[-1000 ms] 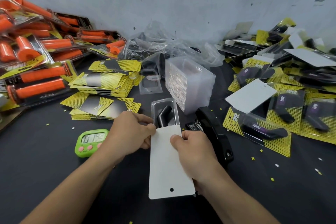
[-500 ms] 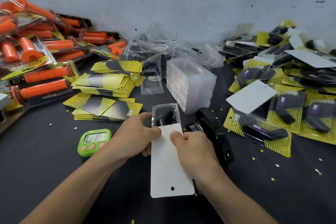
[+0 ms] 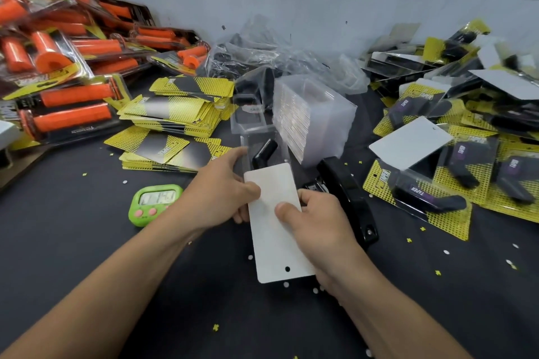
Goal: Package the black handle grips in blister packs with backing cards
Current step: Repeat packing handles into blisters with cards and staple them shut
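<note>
While both hands work at the middle of the dark table (image 3: 87, 271), the count stands as follows.

Hands: two. The left hand (image 3: 221, 192) pinches the left edge of the backing card (image 3: 274, 239), thumb on top and fingers beneath. Its forefinger is stretched forward to the left wall of the blister pack (image 3: 259, 137). The right hand (image 3: 315, 221) pinches the card's right edge, thumb on top, fingers curled under.

Backing card: one held, white side up, rounded corners, with one small round hole at its near end. It covers the near part of the blister pack.

Blister pack: one, clear. It holds one handle grip (image 3: 264, 151), visible in the uncovered far part. The grip is short and black, lies tilted, and has fine ridges toward its far end.

Empty blisters (image 3: 315, 116): one dense stack, just beyond and to the right of the held pack; the number cannot be told.

Stapler (image 3: 347, 198): one, black, just beside the right hand.

Timer (image 3: 154, 202): one, green with pink buttons, left of the left hand.

Yellow cards (image 3: 175, 114): loose heaps at the left, too many to count.

Orange packs (image 3: 67, 108): one heap, far left.

Finished packs (image 3: 423, 192): one heap at the right, each with a black grip on a yellow card. One loose white card (image 3: 408, 146) lies on top.

Clear bag (image 3: 277, 49): one, crumpled against the wall.
</note>
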A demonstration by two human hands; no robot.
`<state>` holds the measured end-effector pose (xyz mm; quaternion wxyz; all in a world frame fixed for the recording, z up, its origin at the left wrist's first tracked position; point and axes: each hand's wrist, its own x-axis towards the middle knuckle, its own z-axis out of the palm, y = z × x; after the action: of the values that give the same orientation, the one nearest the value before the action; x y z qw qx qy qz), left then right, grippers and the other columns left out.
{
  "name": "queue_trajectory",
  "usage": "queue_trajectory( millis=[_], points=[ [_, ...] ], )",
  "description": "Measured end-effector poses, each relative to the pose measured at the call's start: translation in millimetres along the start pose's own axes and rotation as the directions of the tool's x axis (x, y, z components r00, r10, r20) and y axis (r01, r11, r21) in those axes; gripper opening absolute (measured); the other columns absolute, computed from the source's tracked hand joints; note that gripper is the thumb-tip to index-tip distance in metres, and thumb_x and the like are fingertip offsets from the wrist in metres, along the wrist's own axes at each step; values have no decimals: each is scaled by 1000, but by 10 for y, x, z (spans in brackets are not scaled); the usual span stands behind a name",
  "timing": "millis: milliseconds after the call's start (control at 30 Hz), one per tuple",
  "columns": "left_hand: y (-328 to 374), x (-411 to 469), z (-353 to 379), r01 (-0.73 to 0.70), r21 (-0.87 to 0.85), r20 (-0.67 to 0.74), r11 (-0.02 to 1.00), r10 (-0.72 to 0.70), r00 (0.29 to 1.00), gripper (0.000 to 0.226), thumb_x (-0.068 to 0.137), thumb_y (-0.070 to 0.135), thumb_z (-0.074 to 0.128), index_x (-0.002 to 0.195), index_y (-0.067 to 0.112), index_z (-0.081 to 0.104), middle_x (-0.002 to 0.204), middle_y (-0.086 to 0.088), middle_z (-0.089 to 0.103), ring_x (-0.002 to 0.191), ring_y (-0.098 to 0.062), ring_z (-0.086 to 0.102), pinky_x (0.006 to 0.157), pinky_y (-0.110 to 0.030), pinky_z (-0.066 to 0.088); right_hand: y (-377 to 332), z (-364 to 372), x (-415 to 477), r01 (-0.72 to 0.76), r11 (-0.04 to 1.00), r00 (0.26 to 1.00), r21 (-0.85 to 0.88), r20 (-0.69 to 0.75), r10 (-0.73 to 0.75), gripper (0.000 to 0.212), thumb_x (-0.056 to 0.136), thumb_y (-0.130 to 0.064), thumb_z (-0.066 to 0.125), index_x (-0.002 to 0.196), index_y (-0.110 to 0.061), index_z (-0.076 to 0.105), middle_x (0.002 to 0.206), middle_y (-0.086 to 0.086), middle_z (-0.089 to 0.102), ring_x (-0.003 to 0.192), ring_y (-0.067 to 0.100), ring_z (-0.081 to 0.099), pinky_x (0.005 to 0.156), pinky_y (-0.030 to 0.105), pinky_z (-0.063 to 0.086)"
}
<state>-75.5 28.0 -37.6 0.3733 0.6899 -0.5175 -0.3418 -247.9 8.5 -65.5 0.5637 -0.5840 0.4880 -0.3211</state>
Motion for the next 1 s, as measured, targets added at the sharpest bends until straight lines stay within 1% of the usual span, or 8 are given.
queue_trajectory(
  millis=[100, 267, 367, 467, 567, 700, 833, 1000],
  points=[
    [-7, -10, 8, 21, -66, 98, 998, -14, 995, 83, 85, -6, 59, 158, 19, 29, 61, -6, 69, 49, -21, 63, 45, -27, 50, -14, 22, -8, 11, 999, 997, -38, -76, -13, 25, 97, -26, 66, 76, -13, 72, 71, -5, 76, 61, 12, 73, 50, 28, 53],
    [49, -30, -34, -6, -97, 256, 995, 31, 966, 65, 76, 8, 61, 136, 26, 47, 68, -11, 72, 51, -21, 63, 46, -26, 51, -51, 36, -22, -18, 1000, 995, -11, -93, 17, 35, 98, -38, 62, 75, -13, 74, 72, -4, 77, 63, 15, 75, 55, 34, 61],
    [48, -23, 0, -9, -166, 150, 986, 34, 988, 53, 77, 7, 61, 127, 25, 55, 63, -12, 69, 47, -23, 61, 44, -28, 50, -59, -9, -29, -1, 997, 1000, 72, 11, 0, 23, 91, -34, 65, 84, -15, 76, 82, -2, 79, 76, 18, 77, 69, 41, 62],
    [24, -14, 40, -61, -86, 22, 994, 63, 998, 45, 87, 1, 58, 121, 30, 56, 63, -12, 71, 48, -27, 65, 44, -30, 51, -68, -70, -74, 28, 994, 988, 104, 151, -44, 25, 85, -6, 60, 101, -16, 77, 96, 0, 80, 92, 22, 76, 83, 45, 63],
    [6, -12, 61, -100, -60, -17, 993, 99, 995, 37, 86, 12, 56, 118, 32, 58, 62, -10, 71, 45, -28, 65, 41, -30, 50, -79, -50, -102, 20, 989, 993, 144, 114, -37, 21, 98, -2, 55, 103, -9, 74, 86, 7, 79, 76, 25, 76, 62, 39, 61],
    [-23, 7, 40, -85, -65, -134, 994, 75, 988, 42, 76, 29, 56, 116, 35, 66, 64, -5, 73, 45, -21, 65, 43, -27, 48, -120, -4, -116, -18, 990, 995, 142, 101, 4, 20, 102, -13, 53, 93, -4, 69, 62, 13, 71, 43, 21, 63, 40, 23, 43],
    [-59, 64, -14, -48, -235, -306, 971, -27, 952, 32, 88, 28, 71, 118, 40, 70, 94, 13, 77, 77, -5, 73, 63, -25, 54, -121, -62, -151, -54, 994, 986, 100, 160, 37, 24, 99, -20, 62, 83, -2, 67, 56, 15, 66, 32, 19, 49, 38, 18, 34],
    [19, 54, -74, -22, -599, -222, 801, -140, 965, 14, 93, 8, 71, 96, 18, 81, 94, -7, 79, 80, -19, 75, 60, -35, 60, -113, -63, -166, -17, 995, 988, 97, 153, 2, 33, 96, -26, 68, 69, -7, 67, 55, 19, 65, 30, 19, 45, 39, 20, 35]
  ],
)
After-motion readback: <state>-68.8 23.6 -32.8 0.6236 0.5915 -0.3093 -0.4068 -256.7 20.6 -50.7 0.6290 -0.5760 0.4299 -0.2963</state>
